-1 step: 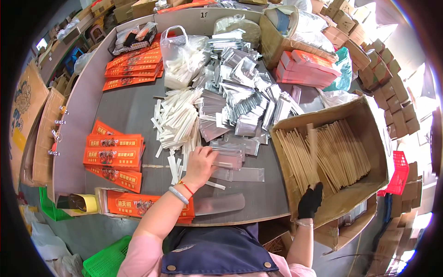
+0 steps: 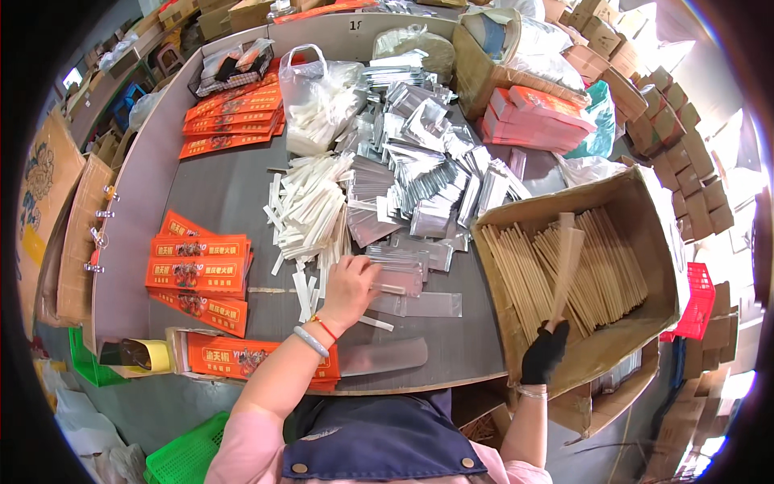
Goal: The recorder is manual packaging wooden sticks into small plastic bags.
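Observation:
My left hand (image 2: 348,284), bare with a bracelet at the wrist, has its fingers bent together on a small clear plastic packet (image 2: 393,288) at the edge of a packet pile. White paper strips (image 2: 310,198) lie heaped just beyond it. My right hand (image 2: 545,352), in a black glove, grips a few pale wooden chopsticks (image 2: 567,262) by their near end, pointing away from me. These are above an open cardboard box (image 2: 504,216) full of loose wooden chopsticks (image 2: 516,270). Under my left forearm are orange printed sleeves (image 2: 226,355), beside a long clear film sleeve (image 2: 387,357).
More orange sleeves (image 2: 200,270) are stacked at the left, and others (image 2: 234,121) farther back. A white bag of strips (image 2: 318,109) stands behind the heap. Silvery clear packets (image 2: 431,177) fill the table's middle. Pink-edged stacks (image 2: 532,121) sit back right.
The chopsticks in my right hand have tilted to the right at their far end, and the gloved fingers have turned slightly. My left hand has barely moved.

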`<state>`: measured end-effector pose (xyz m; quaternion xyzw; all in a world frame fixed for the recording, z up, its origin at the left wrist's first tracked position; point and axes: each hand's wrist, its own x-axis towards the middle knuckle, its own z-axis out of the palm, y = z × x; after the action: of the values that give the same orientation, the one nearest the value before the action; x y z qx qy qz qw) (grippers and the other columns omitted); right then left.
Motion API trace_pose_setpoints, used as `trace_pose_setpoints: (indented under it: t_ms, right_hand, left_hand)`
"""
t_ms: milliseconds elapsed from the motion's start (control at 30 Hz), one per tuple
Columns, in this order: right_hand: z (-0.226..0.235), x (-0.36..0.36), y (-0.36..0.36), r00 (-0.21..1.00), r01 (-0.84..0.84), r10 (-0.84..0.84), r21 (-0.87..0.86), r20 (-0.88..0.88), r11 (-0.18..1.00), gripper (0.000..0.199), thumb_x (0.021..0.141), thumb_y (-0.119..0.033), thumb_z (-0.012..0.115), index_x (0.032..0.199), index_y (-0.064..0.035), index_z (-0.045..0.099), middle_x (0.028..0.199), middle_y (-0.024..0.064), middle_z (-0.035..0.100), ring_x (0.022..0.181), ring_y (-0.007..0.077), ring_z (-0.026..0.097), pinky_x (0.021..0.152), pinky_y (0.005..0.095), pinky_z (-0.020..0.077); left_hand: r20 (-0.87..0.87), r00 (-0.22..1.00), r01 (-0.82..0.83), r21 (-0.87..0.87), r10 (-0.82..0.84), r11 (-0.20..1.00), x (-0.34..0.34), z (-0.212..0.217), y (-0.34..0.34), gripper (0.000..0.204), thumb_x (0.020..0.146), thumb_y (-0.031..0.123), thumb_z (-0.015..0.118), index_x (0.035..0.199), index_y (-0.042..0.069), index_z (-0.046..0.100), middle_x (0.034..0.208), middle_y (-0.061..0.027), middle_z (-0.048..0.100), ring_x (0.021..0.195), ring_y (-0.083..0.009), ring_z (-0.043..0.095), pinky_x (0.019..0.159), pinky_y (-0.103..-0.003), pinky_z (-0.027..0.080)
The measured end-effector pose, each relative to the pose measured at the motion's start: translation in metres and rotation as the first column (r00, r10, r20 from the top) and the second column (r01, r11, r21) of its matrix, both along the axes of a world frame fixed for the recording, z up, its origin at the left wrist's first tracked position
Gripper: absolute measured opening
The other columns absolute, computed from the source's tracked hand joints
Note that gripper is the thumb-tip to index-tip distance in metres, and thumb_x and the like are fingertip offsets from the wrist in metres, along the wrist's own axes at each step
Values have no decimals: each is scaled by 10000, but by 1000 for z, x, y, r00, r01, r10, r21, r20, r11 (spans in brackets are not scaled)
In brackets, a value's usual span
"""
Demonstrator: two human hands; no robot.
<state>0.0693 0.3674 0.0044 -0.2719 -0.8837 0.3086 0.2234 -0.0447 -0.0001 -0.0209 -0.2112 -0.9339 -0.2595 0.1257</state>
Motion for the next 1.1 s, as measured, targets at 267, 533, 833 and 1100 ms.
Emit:
trace_pose_setpoints:
  t_ms: [267, 533, 833, 1100]
  right_hand:
    - [7, -11, -45, 952, -220, 172, -175, -253, 960, 150, 1010, -118, 442, 1005, -7, 542, 902, 65, 597, 828, 205, 548, 783, 341, 443]
    - [24, -4, -72, 544, -816, 820, -116, 174, 566, 205, 882, -77, 605, 1076, -81, 674, 771, 132, 576, 767, 319, 567, 695, 417, 445]
    - [-14, -11, -139, 293, -955, 950, 78, 109, 286, 296, 789, -107, 715, 1080, -158, 698, 807, 123, 632, 774, 330, 604, 674, 407, 488]
    - [-36, 11, -187, 483, -849, 873, -274, -60, 451, 395, 759, -103, 764, 1125, -59, 622, 1034, 131, 606, 909, 327, 607, 763, 387, 511]
  left_hand:
    - [268, 958, 104, 9, -103, 995, 12, 14, -3, 289, 645, 138, 800, 903, 115, 672, 930, -28, 604, 965, -245, 543, 807, -391, 434]
    - [420, 902, 104, 6, -97, 995, 107, 31, -34, 377, 613, 235, 862, 919, 92, 696, 994, -48, 617, 984, -276, 542, 889, -409, 435]
    - [329, 942, 68, -6, -63, 998, 129, 35, -39, 725, 550, 292, 888, 1182, 56, 624, 1167, -78, 570, 1110, -307, 499, 970, -436, 402]
    - [329, 937, 119, 8, -115, 993, 119, 24, -27, 704, 611, 244, 847, 1247, 92, 588, 1177, -94, 555, 1092, -302, 506, 925, -446, 405]
